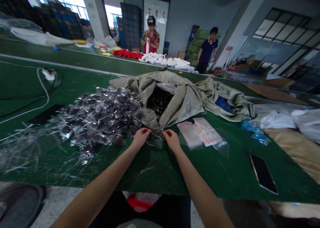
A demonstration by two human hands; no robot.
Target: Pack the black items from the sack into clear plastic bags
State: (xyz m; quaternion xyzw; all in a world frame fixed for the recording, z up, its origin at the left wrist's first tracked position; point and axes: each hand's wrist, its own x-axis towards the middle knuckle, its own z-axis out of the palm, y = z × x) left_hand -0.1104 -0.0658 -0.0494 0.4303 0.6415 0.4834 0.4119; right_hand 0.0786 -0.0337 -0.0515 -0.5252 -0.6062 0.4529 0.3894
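Observation:
A clear plastic bag is stretched between my two hands over the green table, just in front of a woven sack. My left hand pinches its left edge, and my right hand pinches the right edge. Whether anything lies inside the bag I cannot tell. The grey-green woven sack gapes toward me, with dark items showing in its mouth. Left of my hands lies a heap of clear-wrapped dark pieces. To the right are two stacks of flat clear bags.
A phone lies near the table's right front edge. Blue wrapped pieces and a second sack lie at the right. Loose plastic strips and a white cable are at left. Two people stand beyond the table.

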